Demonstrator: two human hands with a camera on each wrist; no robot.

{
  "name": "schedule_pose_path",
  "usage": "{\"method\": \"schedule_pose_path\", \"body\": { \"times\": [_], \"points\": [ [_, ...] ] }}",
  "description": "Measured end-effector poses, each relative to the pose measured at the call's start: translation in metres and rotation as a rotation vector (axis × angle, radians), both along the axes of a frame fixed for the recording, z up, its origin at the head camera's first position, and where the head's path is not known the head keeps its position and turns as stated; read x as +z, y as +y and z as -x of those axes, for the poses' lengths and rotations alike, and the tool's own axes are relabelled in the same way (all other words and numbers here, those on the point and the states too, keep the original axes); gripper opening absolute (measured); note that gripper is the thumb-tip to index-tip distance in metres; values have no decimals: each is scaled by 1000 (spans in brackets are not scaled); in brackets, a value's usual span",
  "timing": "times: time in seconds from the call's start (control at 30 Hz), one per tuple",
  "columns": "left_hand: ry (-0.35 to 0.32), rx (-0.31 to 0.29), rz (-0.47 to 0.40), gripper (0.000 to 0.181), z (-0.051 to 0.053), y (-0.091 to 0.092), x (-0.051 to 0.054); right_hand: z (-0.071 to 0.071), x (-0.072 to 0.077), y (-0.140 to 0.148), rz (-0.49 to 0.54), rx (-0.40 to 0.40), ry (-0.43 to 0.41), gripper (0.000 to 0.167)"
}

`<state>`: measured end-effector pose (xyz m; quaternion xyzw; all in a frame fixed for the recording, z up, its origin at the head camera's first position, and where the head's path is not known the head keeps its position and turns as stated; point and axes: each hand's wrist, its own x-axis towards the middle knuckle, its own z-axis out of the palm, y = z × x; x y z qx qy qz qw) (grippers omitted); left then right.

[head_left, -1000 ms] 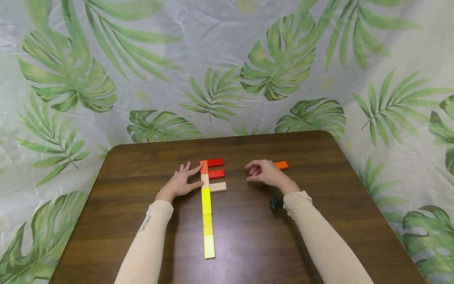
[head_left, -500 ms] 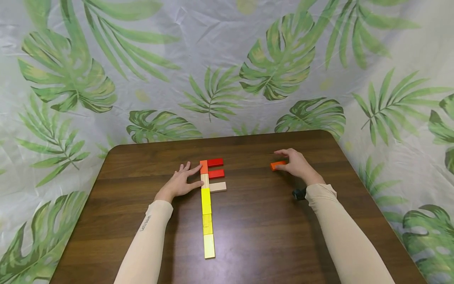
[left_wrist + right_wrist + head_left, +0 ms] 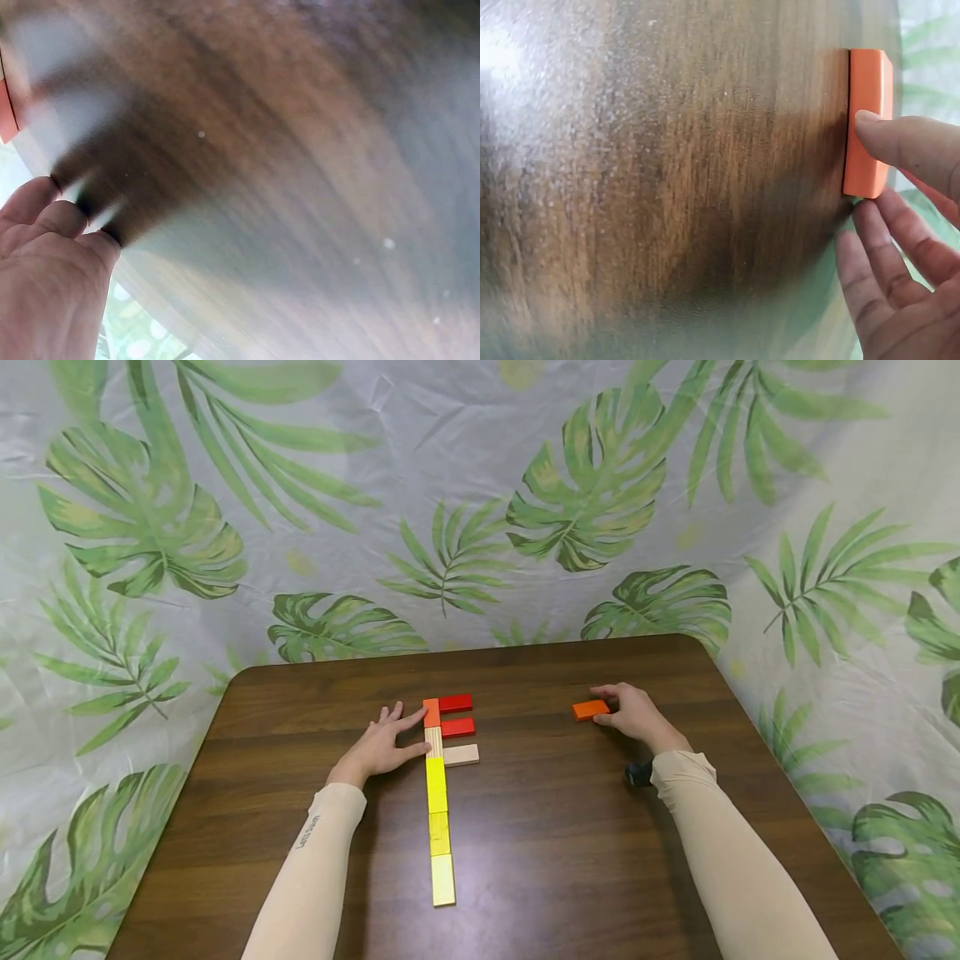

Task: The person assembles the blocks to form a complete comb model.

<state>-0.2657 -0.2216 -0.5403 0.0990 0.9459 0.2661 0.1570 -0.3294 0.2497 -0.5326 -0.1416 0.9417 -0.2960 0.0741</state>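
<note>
In the head view a column of flat wooden blocks lies on the table: an orange-red block at the far end, a striped plain-wood block, then several yellow ones. My left hand rests beside the column's far end, fingers spread, index fingertip at the orange-red block and thumb at the striped one. Farther right, my right hand pinches a separate orange block, thumb on its near side. The right wrist view shows the thumb pressed against that orange block, which lies on the table.
Two red blocks and a pale wood block stick out to the right of the column. The brown table ends at a back edge before a leaf-print cloth. A dark watch-like item sits at my right wrist.
My right hand has moved right, from left of the separate orange block to its right end, and its fingers have closed about it. The left hand has stayed in place.
</note>
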Motion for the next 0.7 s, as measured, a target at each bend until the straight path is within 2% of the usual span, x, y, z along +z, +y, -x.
{"method": "schedule_pose_path", "body": {
  "times": [0.27, 0.47, 0.7],
  "points": [
    [3, -6, 4, 81, 0, 0, -1, -1, -5, 2, 13, -26, -5, 35],
    [6, -2, 5, 80, 1, 1, -1, -4, -7, 2, 28, -27, 9, 33],
    [5, -6, -1, 81, 1, -1, -2, -8, -7, -8, 95, -19, 11, 33]
  ]
}}
